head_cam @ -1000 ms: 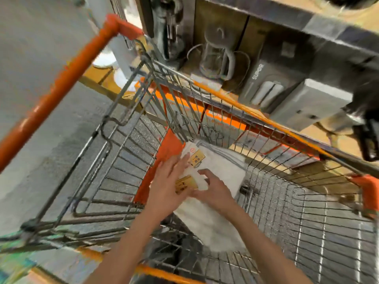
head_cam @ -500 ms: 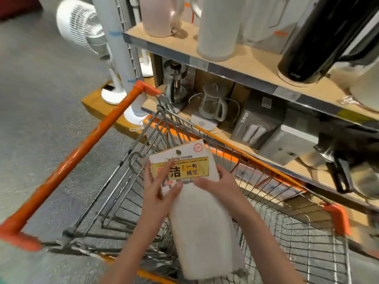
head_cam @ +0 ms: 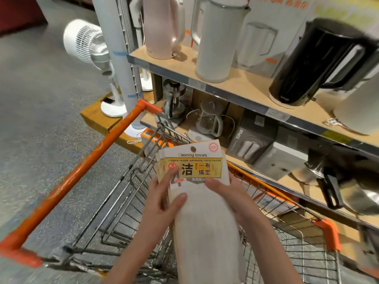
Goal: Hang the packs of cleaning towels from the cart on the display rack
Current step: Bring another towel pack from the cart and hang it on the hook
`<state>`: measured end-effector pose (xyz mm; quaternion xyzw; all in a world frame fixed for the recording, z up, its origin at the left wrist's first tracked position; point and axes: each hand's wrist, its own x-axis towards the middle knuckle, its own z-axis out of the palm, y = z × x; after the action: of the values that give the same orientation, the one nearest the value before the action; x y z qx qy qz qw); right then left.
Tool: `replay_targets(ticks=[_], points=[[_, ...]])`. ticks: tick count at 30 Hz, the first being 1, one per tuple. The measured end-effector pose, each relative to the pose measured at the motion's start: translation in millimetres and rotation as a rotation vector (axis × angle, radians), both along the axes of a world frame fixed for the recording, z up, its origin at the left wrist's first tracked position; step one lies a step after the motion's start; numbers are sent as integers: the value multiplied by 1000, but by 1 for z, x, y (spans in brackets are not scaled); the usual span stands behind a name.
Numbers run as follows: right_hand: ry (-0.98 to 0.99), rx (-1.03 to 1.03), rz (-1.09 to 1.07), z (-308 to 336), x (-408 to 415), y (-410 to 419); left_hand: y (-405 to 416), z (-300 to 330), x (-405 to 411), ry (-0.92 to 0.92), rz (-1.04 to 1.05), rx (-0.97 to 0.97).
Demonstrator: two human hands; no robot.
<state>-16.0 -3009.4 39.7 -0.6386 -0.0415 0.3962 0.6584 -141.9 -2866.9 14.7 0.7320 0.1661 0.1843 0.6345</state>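
- Left hand (head_cam: 164, 199) grips the left edge of the towel packs (head_cam: 196, 181), thumb across the front.
- The packs stand upright above the cart (head_cam: 114, 201), long axis vertical, label end with hang hole up.
- Right hand (head_cam: 227, 193) clasps the right edge.

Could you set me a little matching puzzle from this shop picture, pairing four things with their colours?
Things:
1. cart handle
2. kettle on the right of the upper shelf
3. fan
4. band on the towel pack's label

Colours:
a. white
b. yellow
c. orange
d. black

Pairs: 1-c, 2-d, 3-a, 4-b
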Motion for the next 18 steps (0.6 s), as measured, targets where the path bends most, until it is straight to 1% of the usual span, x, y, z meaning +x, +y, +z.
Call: replay_targets(ticks=[3, 9, 14, 16, 18], points=[[-5, 39, 48, 3, -8, 5, -5, 6, -2, -21, 46, 62], [-59, 44, 156, 10, -22, 11, -15, 12, -26, -17, 101, -50], [-91, -15, 240, 5, -52, 26, -20, 13, -71, -47, 272, -234], [-160, -37, 282, 3, -68, 32, -26, 15, -92, -80, 373, -276], [-227, -16, 327, 0, -83, 39, -32, 14, -114, -112, 504, -309]])
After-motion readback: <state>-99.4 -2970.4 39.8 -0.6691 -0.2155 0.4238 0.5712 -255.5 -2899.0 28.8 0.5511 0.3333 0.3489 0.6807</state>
